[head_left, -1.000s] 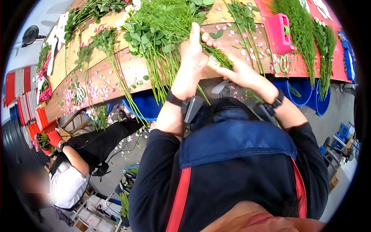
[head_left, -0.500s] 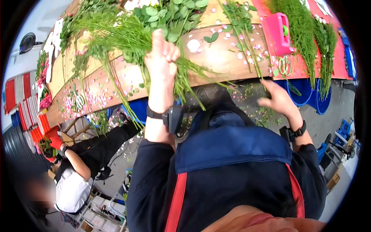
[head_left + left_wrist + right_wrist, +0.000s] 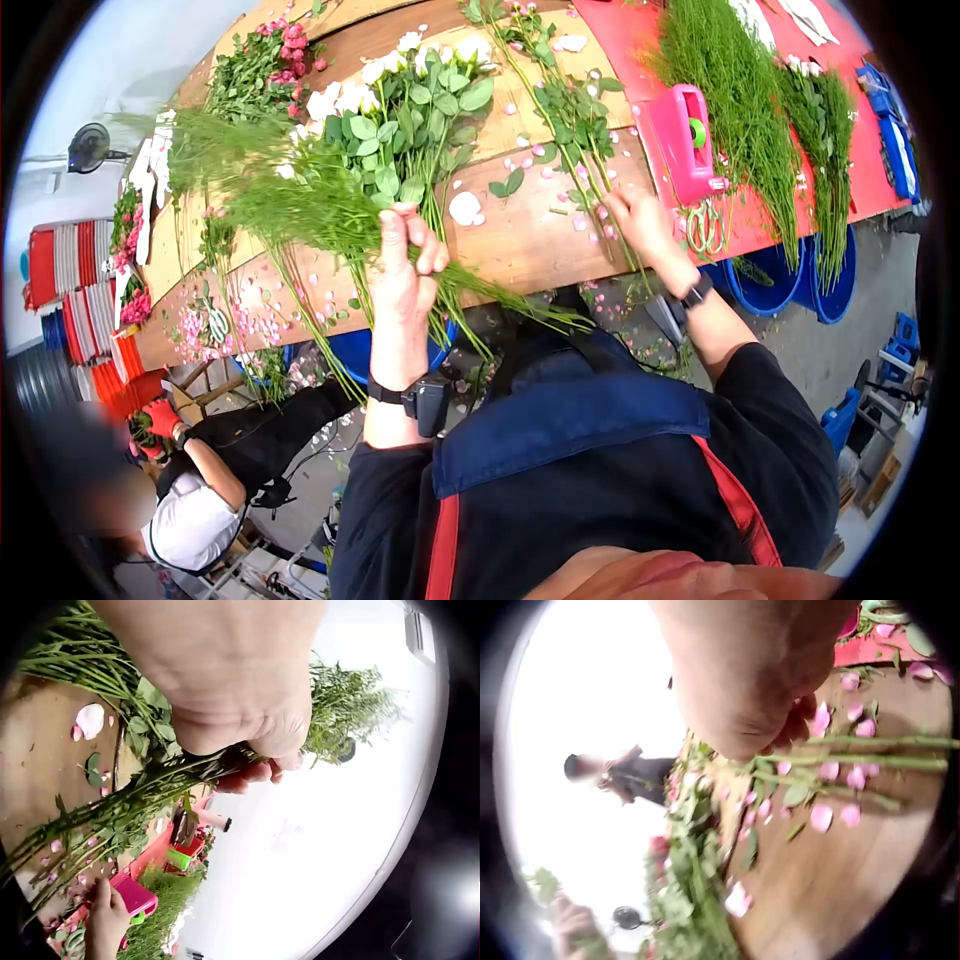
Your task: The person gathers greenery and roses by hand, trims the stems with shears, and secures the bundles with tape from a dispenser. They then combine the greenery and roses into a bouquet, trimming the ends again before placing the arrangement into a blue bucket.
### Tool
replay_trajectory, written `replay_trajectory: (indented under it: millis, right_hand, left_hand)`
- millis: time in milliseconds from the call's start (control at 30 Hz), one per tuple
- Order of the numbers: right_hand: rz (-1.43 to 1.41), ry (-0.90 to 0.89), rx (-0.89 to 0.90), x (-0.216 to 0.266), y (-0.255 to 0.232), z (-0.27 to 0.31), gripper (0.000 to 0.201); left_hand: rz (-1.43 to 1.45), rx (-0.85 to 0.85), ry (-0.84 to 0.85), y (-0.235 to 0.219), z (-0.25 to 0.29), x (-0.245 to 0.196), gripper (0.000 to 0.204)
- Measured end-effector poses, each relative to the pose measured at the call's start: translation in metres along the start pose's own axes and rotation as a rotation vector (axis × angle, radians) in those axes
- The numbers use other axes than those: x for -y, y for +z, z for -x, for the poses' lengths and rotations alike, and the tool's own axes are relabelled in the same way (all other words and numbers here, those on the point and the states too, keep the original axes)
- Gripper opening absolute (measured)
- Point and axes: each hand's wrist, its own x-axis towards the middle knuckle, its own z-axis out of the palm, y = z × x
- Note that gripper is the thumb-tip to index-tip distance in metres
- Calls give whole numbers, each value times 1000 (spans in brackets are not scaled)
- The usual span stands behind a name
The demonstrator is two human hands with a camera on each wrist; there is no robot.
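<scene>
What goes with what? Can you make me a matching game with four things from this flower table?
Column one
1. Pink plastic tape dispenser
2. Round blue buckets
3. Red glove
4. Bare left hand of the person at the table

Column two
A. On the other person, in the white top
B. Fingers curled round feathery green stems
C. On the bright red covering
D. Below the table's edge

Right pairs: 1-C, 2-D, 3-A, 4-B
</scene>
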Motion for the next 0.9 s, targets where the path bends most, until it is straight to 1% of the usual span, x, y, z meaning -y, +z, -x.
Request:
replay_trajectory:
  millis: [33, 100, 133, 167, 233, 267, 300, 367, 467, 500, 567, 600, 633, 700, 800, 900]
  right_hand:
    - [144, 44, -226, -17, 12, -17, 30]
    - [170, 159, -71, -29, 26, -40, 29]
    - [152, 130, -109, -33, 31, -43, 24]
    - [22, 198, -131, -39, 32, -44, 24]
    - [-238, 332, -170, -37, 27, -43, 23]
    - [-417, 358, -254, -51, 32, -44, 19]
    - [-593, 212, -377, -62, 35, -41, 16]
    - [-413, 64, -543, -55, 22, -33, 16]
    - [-557, 214, -413, -30, 16, -42, 18]
    - [-701, 302, -347, -33, 26, -52, 21]
    - [-279, 119, -486, -42, 54, -72, 24]
    - [-358, 248, -335, -16, 42, -73, 28]
    - [-337, 280, -258, -11, 44, -78, 28]
    - [-152, 316, -146, -24, 60, -89, 29]
    - [-96, 187, -328, -39, 68, -91, 28]
    - [-358, 58, -373, -31, 35, -70, 19]
  left_hand:
    - [-10, -29, -27, 1, -3, 8, 31]
    - [-31, -20, -62, 9, -7, 25, 30]
    - [-29, -60, -88, 14, -9, 33, 31]
    - [-27, -101, -116, 20, -11, 38, 32]
    - [13, -67, -164, 18, -17, 49, 37]
    - [-16, -67, -170, 18, -18, 53, 38]
    - [-43, -69, -173, 19, -19, 56, 39]
    - [-16, -61, -183, 16, -23, 65, 39]
    - [-39, -76, -198, 20, -23, 73, 39]
    - [-58, -85, -201, 23, -23, 76, 38]
    - [-53, -80, -210, 26, -22, 80, 37]
    - [-60, -79, -215, 26, -22, 83, 37]
    - [-66, -78, -220, 26, -23, 85, 37]
    - [-61, -91, -214, 27, -22, 87, 35]
    - [-60, -105, -196, 25, -20, 85, 32]
    - [-13, -145, -178, 20, -21, 84, 36]
